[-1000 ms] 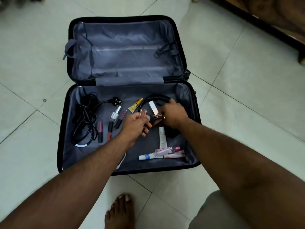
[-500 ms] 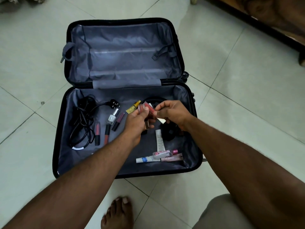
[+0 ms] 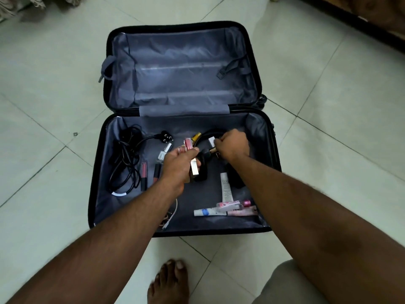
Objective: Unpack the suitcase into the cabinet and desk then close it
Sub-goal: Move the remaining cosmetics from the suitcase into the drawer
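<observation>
I see the open black hard-shell suitcase with grey cloth lining [image 3: 255, 62] lying flat on the pale tiled floor [image 3: 43, 84], filling the middle of the frame. Its upper half holds nothing I can make out but two loose grey straps. Its lower half holds the small things. My left hand [image 3: 178, 166] is in the middle of that lower half, and its grip is closed around a bunch of little makeup sticks: a pink lip gloss tube [image 3: 188, 144] pokes out at the top and a shiny gold and white stick [image 3: 194, 168] pokes out at the bottom. My right hand [image 3: 233, 145] is just to the right of it, with its fingers curled tight around another small gold-tipped tube [image 3: 213, 149], right over the black headband of a pair of headphones [image 3: 210, 133]. At the left side of the lower half lies a tangled black power cord with a three-pin plug [image 3: 125, 159]. Next to the cord are a small clear nail polish bottle [image 3: 163, 152] and two dark red lip gloss tubes [image 3: 144, 173]. Toward the lower right of the case I see a white cream tube [image 3: 226, 186] standing on end in the picture, and below it a white and blue tube [image 3: 208, 212] and a pink-capped tube [image 3: 232, 204] lying side by side. A bare foot [image 3: 168, 284] shows at the bottom of the frame.
</observation>
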